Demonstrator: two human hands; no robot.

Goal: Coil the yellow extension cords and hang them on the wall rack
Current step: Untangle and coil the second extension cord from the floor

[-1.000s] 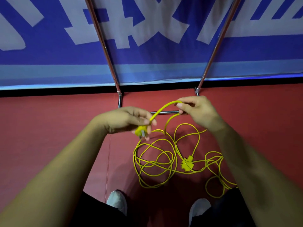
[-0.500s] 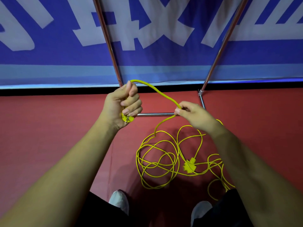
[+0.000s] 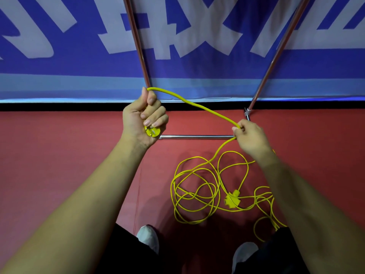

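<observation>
Fisted, my left hand (image 3: 145, 117) anchors the plug (image 3: 151, 131) as the coil's fixed end; my right hand (image 3: 249, 136) pinches the yellow cord (image 3: 199, 104) farther along, measuring a loop. Most lies tangled on the floor (image 3: 59, 155).

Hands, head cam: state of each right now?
Left hand: closed in a fist around the yellow cord's plug end.
Right hand: closed, fingertips pinching the yellow cord farther along.
</observation>
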